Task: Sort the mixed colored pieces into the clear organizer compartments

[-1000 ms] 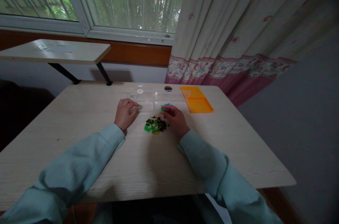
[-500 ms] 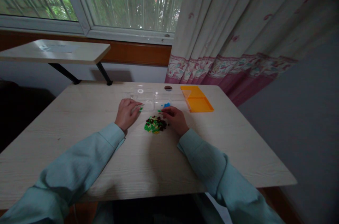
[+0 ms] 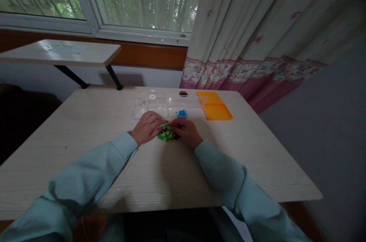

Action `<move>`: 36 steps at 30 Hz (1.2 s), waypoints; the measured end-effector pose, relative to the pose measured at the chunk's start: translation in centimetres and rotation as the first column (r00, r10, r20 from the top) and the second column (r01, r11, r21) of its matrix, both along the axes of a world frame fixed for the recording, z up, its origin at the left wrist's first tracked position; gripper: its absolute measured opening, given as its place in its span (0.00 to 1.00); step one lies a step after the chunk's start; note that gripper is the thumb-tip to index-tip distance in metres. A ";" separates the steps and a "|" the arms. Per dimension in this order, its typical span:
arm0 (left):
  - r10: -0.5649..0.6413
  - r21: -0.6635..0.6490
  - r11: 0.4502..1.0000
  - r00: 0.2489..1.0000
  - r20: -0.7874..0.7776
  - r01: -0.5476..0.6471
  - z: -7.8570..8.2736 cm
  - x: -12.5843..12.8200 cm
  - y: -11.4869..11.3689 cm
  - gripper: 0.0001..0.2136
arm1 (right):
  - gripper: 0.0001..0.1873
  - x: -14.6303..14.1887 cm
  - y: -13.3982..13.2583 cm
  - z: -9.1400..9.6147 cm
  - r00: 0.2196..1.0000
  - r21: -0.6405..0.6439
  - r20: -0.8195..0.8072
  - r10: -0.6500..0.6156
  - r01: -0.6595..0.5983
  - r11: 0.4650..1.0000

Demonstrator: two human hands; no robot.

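A small heap of green, dark brown and yellowish pieces (image 3: 166, 136) lies on the table, too small to make out singly. My left hand (image 3: 148, 127) reaches over its left edge, with thumb and fingers drawn together at the pieces. From the right, my right hand (image 3: 186, 131) meets the heap, its thumb and forefinger pinched close to the left fingertips. What either hand pinches is hidden. Just behind them stands a clear plastic divided box (image 3: 160, 110). Blue pieces (image 3: 182, 113) sit in one of its front compartments.
An orange tray (image 3: 215, 110) lies at the back right, touching or partly under the clear box's right end. Behind it are a cable hole (image 3: 183, 93) and a curtain (image 3: 228, 43). A raised shelf (image 3: 94, 53) on black legs stands at the back left.
Both hands have come together over the heap, the left moving right and nearer. Green pieces showed at both sets of fingertips before. The view has shifted slightly.
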State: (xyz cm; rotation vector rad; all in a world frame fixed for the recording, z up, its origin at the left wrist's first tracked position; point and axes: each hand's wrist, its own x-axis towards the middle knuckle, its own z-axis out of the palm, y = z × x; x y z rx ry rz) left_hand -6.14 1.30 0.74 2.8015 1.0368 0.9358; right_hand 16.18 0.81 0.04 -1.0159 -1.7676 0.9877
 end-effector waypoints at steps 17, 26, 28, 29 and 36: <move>0.279 0.058 0.953 0.934 0.222 -0.298 -0.8 -2.2 2.2 0.09 | 0.07 1.6 1.3 -0.3 0.954 0.278 0.253 -0.160 0.086 0.957; 0.350 0.013 0.930 0.897 0.269 -0.367 -1.7 -2.7 3.1 0.09 | 0.05 1.6 1.6 -0.6 0.879 0.454 0.472 -0.063 -0.181 0.872; 0.352 0.008 0.930 0.897 0.268 -0.367 -1.7 -2.7 3.1 0.09 | 0.05 1.5 1.4 -0.6 0.866 0.467 0.495 -0.069 -0.197 0.862; 0.352 0.005 0.931 0.898 0.266 -0.366 -1.7 -2.7 3.0 0.09 | 0.06 1.4 1.3 -0.5 0.860 0.470 0.506 -0.071 -0.206 0.858; 0.340 -0.007 0.937 0.910 0.239 -0.349 -1.4 -2.6 2.8 0.09 | 0.08 1.4 0.9 -0.4 0.821 0.496 0.563 -0.097 -0.242 0.834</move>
